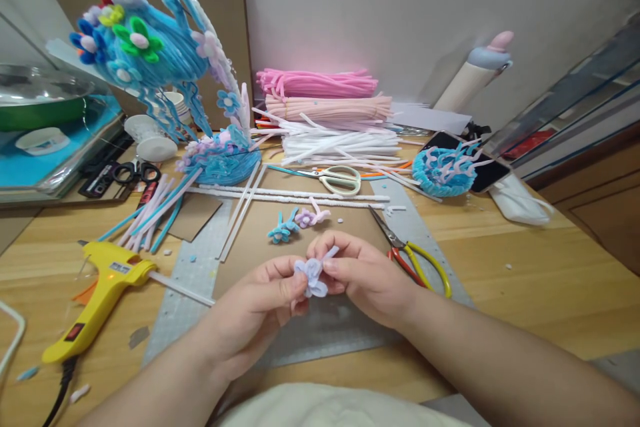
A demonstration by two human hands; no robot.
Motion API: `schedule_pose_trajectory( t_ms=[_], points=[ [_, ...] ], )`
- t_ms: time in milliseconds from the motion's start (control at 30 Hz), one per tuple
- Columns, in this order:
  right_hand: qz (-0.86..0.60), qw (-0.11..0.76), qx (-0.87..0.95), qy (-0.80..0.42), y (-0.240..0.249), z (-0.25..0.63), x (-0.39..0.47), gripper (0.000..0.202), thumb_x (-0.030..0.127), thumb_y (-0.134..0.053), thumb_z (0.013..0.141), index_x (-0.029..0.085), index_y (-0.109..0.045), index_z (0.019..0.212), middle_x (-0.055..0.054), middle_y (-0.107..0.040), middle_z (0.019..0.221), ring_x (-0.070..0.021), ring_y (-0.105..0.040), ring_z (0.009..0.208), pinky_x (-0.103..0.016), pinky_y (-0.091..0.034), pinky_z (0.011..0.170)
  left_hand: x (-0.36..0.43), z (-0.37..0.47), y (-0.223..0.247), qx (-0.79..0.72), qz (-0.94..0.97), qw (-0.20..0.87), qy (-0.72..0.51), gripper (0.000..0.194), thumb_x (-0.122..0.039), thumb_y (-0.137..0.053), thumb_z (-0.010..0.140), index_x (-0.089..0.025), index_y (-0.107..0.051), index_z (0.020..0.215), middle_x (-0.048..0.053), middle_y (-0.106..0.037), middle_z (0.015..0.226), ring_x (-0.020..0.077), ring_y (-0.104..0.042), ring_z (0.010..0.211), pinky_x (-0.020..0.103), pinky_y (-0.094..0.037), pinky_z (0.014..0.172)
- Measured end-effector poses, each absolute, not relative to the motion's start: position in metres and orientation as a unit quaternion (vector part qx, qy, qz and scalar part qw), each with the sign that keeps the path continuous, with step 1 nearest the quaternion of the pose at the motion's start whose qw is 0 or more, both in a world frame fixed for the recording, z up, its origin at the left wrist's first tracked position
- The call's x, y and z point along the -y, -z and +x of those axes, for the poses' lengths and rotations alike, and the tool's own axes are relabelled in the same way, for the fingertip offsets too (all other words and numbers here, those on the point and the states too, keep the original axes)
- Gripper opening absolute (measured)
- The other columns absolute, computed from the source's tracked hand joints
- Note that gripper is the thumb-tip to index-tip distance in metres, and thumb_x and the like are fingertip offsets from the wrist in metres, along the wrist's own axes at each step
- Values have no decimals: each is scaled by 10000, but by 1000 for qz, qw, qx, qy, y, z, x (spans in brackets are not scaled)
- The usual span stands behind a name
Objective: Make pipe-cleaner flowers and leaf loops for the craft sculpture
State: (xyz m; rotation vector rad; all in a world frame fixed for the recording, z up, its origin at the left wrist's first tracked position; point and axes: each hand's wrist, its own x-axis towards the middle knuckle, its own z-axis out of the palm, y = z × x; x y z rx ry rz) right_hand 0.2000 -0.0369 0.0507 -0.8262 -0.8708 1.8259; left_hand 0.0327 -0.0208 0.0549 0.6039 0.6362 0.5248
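Note:
A pale lilac pipe-cleaner flower with looped petals is held between both hands over the brown board. My left hand pinches its left petals between thumb and fingers. With thumb and forefinger, my right hand grips its right side, where a short end of the stem sticks out. Just beyond the fingers lie a blue pipe-cleaner flower and a lilac-pink one. Right of my right hand rest scissors with red and yellow handles, blades slightly apart.
At left lies a yellow glue gun with a clear stick. A blue jellyfish-like flower lamp stands behind it. Pale-handled scissors, white pipe cleaners and pink pipe cleaners lie at the back. A blue-rimmed piece sits at right.

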Motion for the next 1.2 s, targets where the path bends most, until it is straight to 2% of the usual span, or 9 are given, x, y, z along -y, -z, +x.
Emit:
schedule_pose_trajectory(
  t_ms=[167, 333, 467, 633, 767, 833, 1000, 1100, 1200],
  points=[
    [-343, 463, 378, -725, -48, 202, 35, 226, 325, -694, 732, 168, -532, 743, 26, -479, 705, -66, -354, 542, -208, -272, 506, 21, 31, -55, -306, 297, 871, -245, 149, -278, -699, 723, -135, -660, 734, 12, -552, 693, 98, -406, 631, 199, -332, 604],
    [-377, 441, 425, -694, -46, 199, 35, 274, 359, -715, 713, 159, -528, 730, 31, -509, 657, -80, -437, 582, -209, -343, 551, 23, 33, -54, -276, 283, 882, -255, 147, -273, -691, 742, -133, -649, 735, -2, -521, 680, 92, -394, 634, 201, -323, 608],
    [-402, 457, 451, -652, -46, 193, 36, 329, 425, -718, 688, 167, -516, 708, 40, -494, 643, -80, -432, 569, -210, -360, 547, 25, 35, -51, -282, 276, 882, -258, 163, -273, -724, 709, -132, -643, 725, 0, -518, 681, 97, -405, 642, 207, -323, 612],
    [-434, 447, 467, -627, -38, 193, 34, 298, 441, -651, 744, 186, -498, 751, 28, -498, 693, -108, -478, 625, -239, -411, 600, 24, 37, -44, -316, 267, 863, -289, 152, -270, -712, 725, -151, -661, 804, 3, -543, 721, 103, -438, 656, 213, -339, 623],
    [-500, 497, 544, -455, -36, 196, 35, 178, 363, -517, 848, 202, -534, 919, -28, -526, 951, -157, -501, 889, -290, -404, 790, 22, 39, -43, -353, 238, 842, -331, 102, -225, -669, 769, -161, -638, 842, -2, -557, 774, 98, -487, 697, 220, -367, 652],
    [-507, 499, 569, -413, -37, 196, 39, 129, 319, -501, 858, 200, -537, 891, -26, -530, 926, -154, -499, 879, -287, -399, 789, 21, 39, -43, -365, 230, 834, -345, 86, -206, -659, 778, -164, -625, 845, -7, -562, 777, 90, -500, 689, 218, -378, 645],
    [-465, 451, 528, -550, -41, 190, 43, 105, 275, -552, 827, 186, -514, 785, 15, -533, 717, -108, -503, 641, -231, -422, 598, 20, 39, -45, -351, 264, 828, -349, 86, -213, -656, 779, -150, -610, 815, 7, -595, 777, 97, -526, 708, 216, -401, 653],
    [-468, 448, 526, -552, -41, 189, 41, 124, 243, -553, 819, 179, -506, 724, 30, -514, 661, -90, -476, 591, -211, -398, 559, 21, 40, -48, -385, 302, 796, -357, 113, -223, -681, 754, -153, -610, 807, -5, -608, 743, 82, -514, 652, 199, -400, 627],
    [-468, 414, 543, -560, -42, 191, 41, 101, 222, -526, 827, 170, -537, 741, 26, -529, 663, -90, -478, 596, -212, -396, 560, 21, 41, -50, -422, 347, 758, -358, 166, -265, -717, 721, -149, -616, 783, -14, -620, 690, 71, -508, 604, 181, -398, 596]
  ],
)
